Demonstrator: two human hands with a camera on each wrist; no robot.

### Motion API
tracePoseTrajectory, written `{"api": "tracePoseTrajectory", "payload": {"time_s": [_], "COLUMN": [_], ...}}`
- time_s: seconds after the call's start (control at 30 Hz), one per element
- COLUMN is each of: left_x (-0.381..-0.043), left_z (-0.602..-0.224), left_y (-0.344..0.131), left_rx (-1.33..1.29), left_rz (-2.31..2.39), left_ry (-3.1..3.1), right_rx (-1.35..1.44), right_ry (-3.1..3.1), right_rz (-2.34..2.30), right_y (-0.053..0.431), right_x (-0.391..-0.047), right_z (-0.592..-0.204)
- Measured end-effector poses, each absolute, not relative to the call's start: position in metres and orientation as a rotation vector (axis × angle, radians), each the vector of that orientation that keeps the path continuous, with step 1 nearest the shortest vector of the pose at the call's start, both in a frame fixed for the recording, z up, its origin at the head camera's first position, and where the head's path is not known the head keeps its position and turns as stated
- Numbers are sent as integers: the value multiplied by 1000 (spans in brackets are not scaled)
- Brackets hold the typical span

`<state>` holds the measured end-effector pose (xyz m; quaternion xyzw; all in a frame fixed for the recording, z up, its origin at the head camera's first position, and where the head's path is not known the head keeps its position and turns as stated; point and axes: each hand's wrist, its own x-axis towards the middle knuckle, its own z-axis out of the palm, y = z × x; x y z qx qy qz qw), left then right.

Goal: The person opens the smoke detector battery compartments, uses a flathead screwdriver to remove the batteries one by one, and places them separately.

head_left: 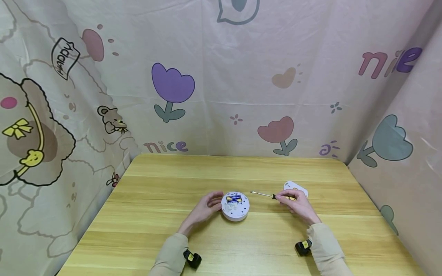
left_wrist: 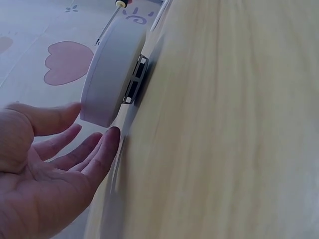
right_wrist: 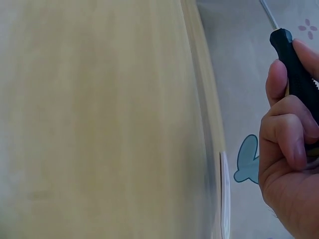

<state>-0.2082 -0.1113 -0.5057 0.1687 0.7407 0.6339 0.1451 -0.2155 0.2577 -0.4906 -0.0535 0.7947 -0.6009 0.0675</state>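
A round white battery device (head_left: 235, 211) lies on the wooden table with its battery side up and batteries showing in an open compartment. My left hand (head_left: 207, 207) is at its left edge, fingers loosely bent. In the left wrist view the thumb (left_wrist: 55, 119) reaches the device's side wall (left_wrist: 112, 74); whether it touches is hard to tell. To the right, my right hand (head_left: 297, 205) grips a screwdriver (head_left: 264, 194) by its dark and yellow handle. The metal shaft points left toward the device, its tip apart from it. The right wrist view shows fingers curled round the handle (right_wrist: 296, 69).
Just behind the right hand lies a flat white plate (head_left: 289, 185), partly hidden by that hand. The wooden table (head_left: 155, 184) ends at a printed cloth (head_left: 214, 76) hanging at the back and sides. Black wrist cameras (head_left: 193, 259) sit on both sleeves.
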Motion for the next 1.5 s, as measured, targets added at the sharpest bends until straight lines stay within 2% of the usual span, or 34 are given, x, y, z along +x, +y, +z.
{"api": "tracePoseTrajectory", "payload": {"time_s": [0.5,1.5], "left_x": [-204,-212], "left_z": [-499,-501], "left_y": [-93,-84], "left_rx": [259,260], "left_rz": [1802,1653], "left_ry": [2306,2481], "right_rx": [-207,-333], "right_ry": [2433,2322], "right_rz": [-1723,-1776], "right_y": [254,248], "right_x": [-216,-217], "right_z": [-487,-472]}}
